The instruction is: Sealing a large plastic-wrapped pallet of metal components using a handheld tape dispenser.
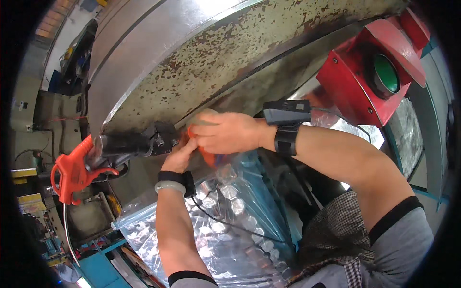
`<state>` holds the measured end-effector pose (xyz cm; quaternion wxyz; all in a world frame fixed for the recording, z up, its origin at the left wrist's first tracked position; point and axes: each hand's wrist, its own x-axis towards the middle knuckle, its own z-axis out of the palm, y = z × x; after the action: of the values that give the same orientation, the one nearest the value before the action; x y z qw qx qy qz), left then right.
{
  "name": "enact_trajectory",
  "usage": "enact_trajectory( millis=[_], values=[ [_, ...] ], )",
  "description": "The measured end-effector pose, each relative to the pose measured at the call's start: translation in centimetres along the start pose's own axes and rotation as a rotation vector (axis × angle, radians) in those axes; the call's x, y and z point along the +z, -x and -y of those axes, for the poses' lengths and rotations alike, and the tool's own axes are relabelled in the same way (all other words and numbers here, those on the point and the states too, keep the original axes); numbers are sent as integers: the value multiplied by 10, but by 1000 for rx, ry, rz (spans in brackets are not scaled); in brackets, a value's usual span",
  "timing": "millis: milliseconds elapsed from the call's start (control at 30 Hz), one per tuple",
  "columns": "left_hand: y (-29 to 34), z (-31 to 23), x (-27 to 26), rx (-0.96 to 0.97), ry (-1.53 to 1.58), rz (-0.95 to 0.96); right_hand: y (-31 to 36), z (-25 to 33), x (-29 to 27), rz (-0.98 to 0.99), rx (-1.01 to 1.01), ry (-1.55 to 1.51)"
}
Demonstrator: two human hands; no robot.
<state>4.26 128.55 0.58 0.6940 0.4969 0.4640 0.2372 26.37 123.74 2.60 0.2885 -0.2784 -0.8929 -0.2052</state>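
From where I stand, in the head view, the right hand [225,133] has its fingers curled together, closed on an orange item [207,156]. The left hand [178,158] meets it from below, its thumb near the right fingertips; whether it grips too, I cannot tell, because of the blur. The item is between the hands, in front of the paint-chipped machine housing [201,67] and to the right of a black cylindrical fixture [122,144]. In my judgement, the left hand should steady it while the right fingers move slowly, with the wrist cable [223,222] kept free. The item's long axis seems to slant from upper left to lower right, its lower end toward the plastic sheet [221,259]; which end is its front, I cannot tell.
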Motion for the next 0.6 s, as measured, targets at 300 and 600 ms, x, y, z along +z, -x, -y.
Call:
enact_trajectory(
  millis=[300, 600],
  values=[
    [19, 3, -33, -60, 61, 8, -23, 8, 11, -154, 65, -103],
    [61, 23, -73, -192, 382, -169, 31, 110, 3, 57, 1099, -981]
  ],
)
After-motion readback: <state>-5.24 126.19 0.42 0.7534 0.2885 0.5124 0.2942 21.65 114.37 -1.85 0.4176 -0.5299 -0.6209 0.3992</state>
